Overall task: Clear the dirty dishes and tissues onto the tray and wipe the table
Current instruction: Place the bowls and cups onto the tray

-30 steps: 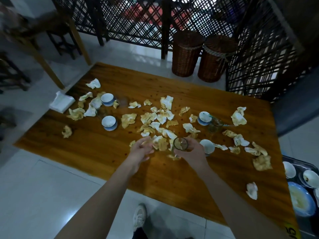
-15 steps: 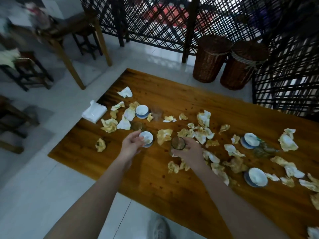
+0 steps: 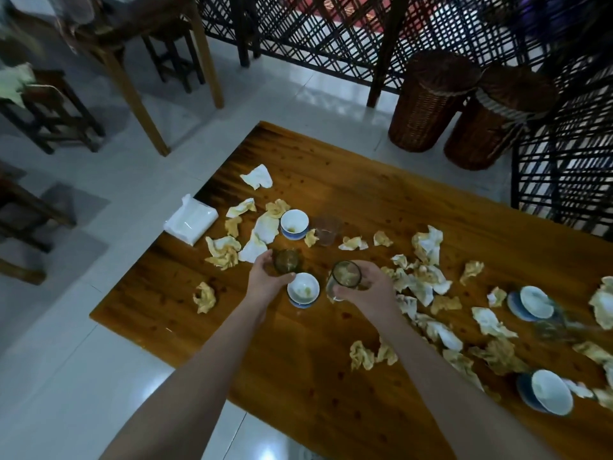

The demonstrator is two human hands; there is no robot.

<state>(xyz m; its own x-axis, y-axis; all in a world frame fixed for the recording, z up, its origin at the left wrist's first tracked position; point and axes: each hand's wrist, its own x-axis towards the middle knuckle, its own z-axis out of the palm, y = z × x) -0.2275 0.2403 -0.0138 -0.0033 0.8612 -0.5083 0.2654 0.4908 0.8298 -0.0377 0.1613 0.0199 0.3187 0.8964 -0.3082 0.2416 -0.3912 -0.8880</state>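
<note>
Clearing is judged early: the right hand (image 3: 368,293) grips a clear glass (image 3: 345,277) just above the table (image 3: 331,376), the left hand (image 3: 265,283) curls round a dark glass (image 3: 288,260) beside a white bowl (image 3: 303,290), while crumpled tissues (image 3: 428,240) and other bowls (image 3: 547,391) lie scattered, the tray out of view.

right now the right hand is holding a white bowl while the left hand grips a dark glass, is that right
Not quite. In the head view the right hand holds a clear glass, not a bowl; the white bowl sits on the table between the hands. The left hand does grip the dark glass.
</note>
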